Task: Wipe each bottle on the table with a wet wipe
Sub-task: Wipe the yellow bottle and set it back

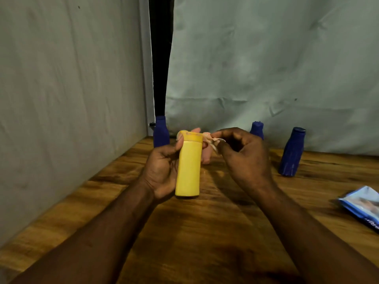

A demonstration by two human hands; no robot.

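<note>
Left hand [162, 171] gripping closed yellow bottle [188, 171], right hand [244, 156] pinching wet wipe [213, 141] at its top

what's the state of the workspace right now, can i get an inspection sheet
surface: wooden table, brown with darker patches
job's things: yellow bottle held upright; wet wipe at its cap; left blue bottle, middle blue bottle and right blue bottle standing towards the back; pink bottle partly hidden behind the yellow one
clutter: wipes pack lying at the right edge
grippers: left hand grips the yellow bottle; right hand pinches the wet wipe
cables: nothing seen
surroundings: grey wall on the left, pale cloth backdrop behind, dark gap between them
</note>
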